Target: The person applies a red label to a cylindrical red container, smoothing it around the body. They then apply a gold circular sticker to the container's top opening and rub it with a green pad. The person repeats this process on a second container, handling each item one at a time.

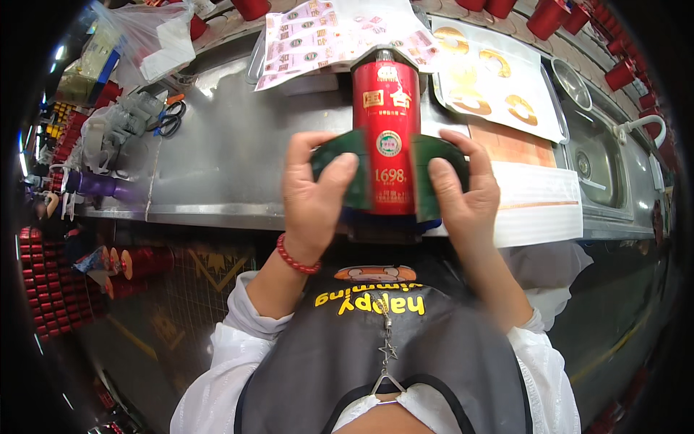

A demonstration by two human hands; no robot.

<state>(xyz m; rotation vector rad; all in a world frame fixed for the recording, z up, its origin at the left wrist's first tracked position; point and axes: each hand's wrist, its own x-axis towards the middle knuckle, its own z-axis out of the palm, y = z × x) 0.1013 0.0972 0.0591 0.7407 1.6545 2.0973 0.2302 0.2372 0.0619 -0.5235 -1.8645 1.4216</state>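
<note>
A glossy red bottle [383,119] with gold print and a round pale emblem stands in front of me, its neck pointing away, between my two hands. My left hand [314,188] pinches a dark green pad [356,188] against the bottle's left side, thumb on top. On the opposite side, my right hand [466,184] grips a second dark green pad [426,192] the same way. Both pads touch or nearly touch the bottle; their far parts are hidden behind my fingers. Something blue [426,226] shows under the bottle's near end.
Sheets of pink-and-white printed labels [307,40] lie behind the bottle. A white sheet with gold arc-shaped stickers [499,65] is at the back right, beside a sink [596,163]. White foam sheeting [542,206] lies at the right edge; scissors [170,119] sit left on the steel counter [217,159].
</note>
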